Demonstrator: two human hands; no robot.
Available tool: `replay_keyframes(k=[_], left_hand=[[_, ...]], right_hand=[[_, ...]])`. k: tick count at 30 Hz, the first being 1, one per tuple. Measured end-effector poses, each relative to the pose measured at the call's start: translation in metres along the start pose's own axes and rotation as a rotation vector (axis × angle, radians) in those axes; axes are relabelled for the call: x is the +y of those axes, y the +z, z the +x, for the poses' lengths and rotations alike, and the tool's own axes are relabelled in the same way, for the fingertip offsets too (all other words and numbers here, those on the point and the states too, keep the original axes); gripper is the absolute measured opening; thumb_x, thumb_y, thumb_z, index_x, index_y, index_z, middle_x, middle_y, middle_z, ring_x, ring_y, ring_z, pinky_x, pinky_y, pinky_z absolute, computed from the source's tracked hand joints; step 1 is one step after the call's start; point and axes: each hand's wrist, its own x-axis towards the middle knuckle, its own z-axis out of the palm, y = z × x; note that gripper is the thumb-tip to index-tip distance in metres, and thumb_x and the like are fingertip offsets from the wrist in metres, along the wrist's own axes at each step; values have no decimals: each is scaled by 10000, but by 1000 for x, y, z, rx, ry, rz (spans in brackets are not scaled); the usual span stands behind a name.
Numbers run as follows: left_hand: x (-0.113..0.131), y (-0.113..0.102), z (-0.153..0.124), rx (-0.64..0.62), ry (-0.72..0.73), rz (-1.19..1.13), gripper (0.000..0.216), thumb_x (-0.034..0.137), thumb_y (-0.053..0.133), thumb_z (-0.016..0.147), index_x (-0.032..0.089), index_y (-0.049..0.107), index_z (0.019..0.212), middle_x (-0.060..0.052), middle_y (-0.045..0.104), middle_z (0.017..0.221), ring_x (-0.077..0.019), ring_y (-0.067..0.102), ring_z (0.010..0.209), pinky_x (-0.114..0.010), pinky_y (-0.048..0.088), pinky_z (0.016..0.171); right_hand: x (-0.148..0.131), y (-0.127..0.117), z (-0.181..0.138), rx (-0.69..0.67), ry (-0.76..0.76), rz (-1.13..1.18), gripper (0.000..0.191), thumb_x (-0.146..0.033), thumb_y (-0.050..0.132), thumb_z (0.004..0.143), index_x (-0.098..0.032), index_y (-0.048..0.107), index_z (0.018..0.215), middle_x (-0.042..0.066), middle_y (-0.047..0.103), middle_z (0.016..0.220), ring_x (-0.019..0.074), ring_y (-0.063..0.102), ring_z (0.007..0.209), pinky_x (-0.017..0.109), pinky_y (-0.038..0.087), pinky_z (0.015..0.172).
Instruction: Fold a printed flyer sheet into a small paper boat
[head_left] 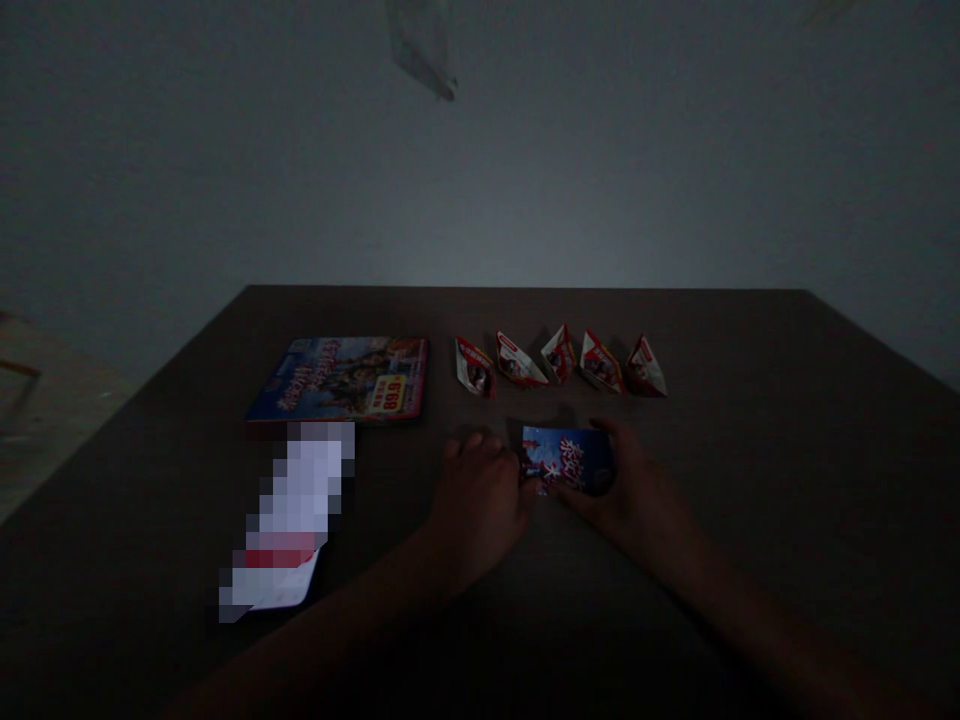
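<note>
A small blue printed card packet (577,458) with white and red lettering lies between my hands, just above or on the table. My right hand (637,490) grips its right side, thumb along the near edge and fingers at the far corner. At the left end, my left hand (480,490) is closed with curled fingers, its thumb against the packet's near left corner. What the curled left fingers touch is hidden. Beyond the hands stand several folded red-and-white paper pieces (557,356) in a row, creased into pointed, boat-like shapes.
A flat blue printed box (345,380) with a yellow price label lies at the back left. Nearer, a lit phone (289,540) with a blurred screen rests on the dark table (787,450). A grey wall (600,150) rises behind; the light is dim.
</note>
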Motion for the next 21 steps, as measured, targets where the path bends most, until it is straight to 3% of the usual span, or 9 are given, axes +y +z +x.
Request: replay_keyframes(k=[12, 21], left_hand=[[-3, -1, 1, -3, 8, -61, 231, 377, 545, 836, 176, 643, 780, -76, 614, 888, -258, 530, 908, -396, 361, 761], [-7, -3, 4, -35, 15, -58, 260, 406, 549, 835, 175, 648, 769, -76, 630, 868, -259, 543, 901, -407, 362, 770]], right_hand=[[-4, 0, 0, -9, 34, -154, 798, -615, 618, 667, -169, 393, 1289, 137, 691, 864, 323, 670, 727, 375, 492, 564], [-6, -4, 1, -58, 48, -126, 771, -589, 628, 680, -176, 389, 1285, 135, 688, 921, 325, 666, 787, 366, 492, 591]])
